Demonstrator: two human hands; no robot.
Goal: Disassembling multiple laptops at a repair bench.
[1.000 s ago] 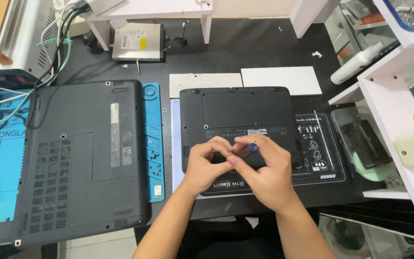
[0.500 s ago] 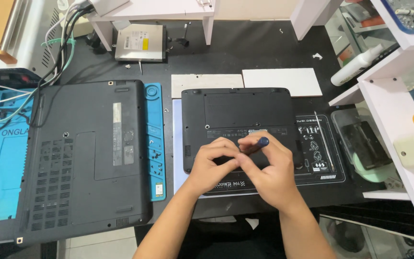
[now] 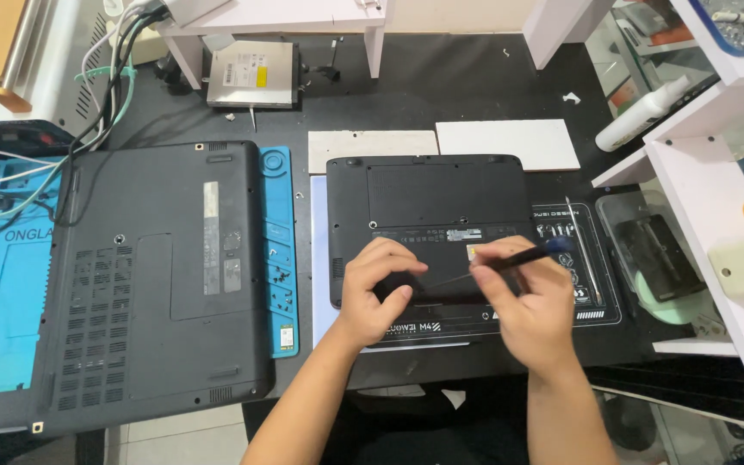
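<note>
On the dark table (image 3: 441,95), your hands work over the small upturned laptop (image 3: 428,207) at centre. Your left hand (image 3: 376,288) presses curled fingers on its base, grasping nothing. Your right hand (image 3: 518,306) grips a thin screwdriver (image 3: 510,260), tip pointing left. A bigger laptop (image 3: 157,275) lies beside, left.

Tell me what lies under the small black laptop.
The small black laptop lies upside down on a dark printed mat, with a pale sheet showing at its left edge. Both hands cover its front edge.
</note>
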